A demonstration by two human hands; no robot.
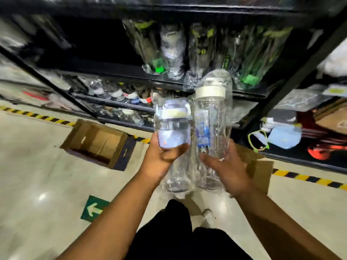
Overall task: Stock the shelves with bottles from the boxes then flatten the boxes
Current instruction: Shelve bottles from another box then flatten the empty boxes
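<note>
A: Head camera: shorter bottle (172,132) and taller bottle (213,126) point where?
B: Lids up, near upright, before the shelf (247,93). Clear, film-wrapped, white-capped. Left hand (161,158) grips the shorter, right hand (225,166) the taller.

The floor (37,166) is pale, smooth and glossy, cream-grey in tone. A green arrow sticker (94,208) lies flat on it, its white arrow pointing left. Just left of the sticker, a soft white glare (42,197) of reflected light sits on the floor. Well beyond the sticker a yellow-and-black hazard stripe (37,115) runs across the floor, showing up and to the left of the sticker and again far to its right. Behind the stripe, farther still from the sticker, stands a black metal shelving rack (187,8) with slanting uprights, dark inside and blurred toward its top.
</note>
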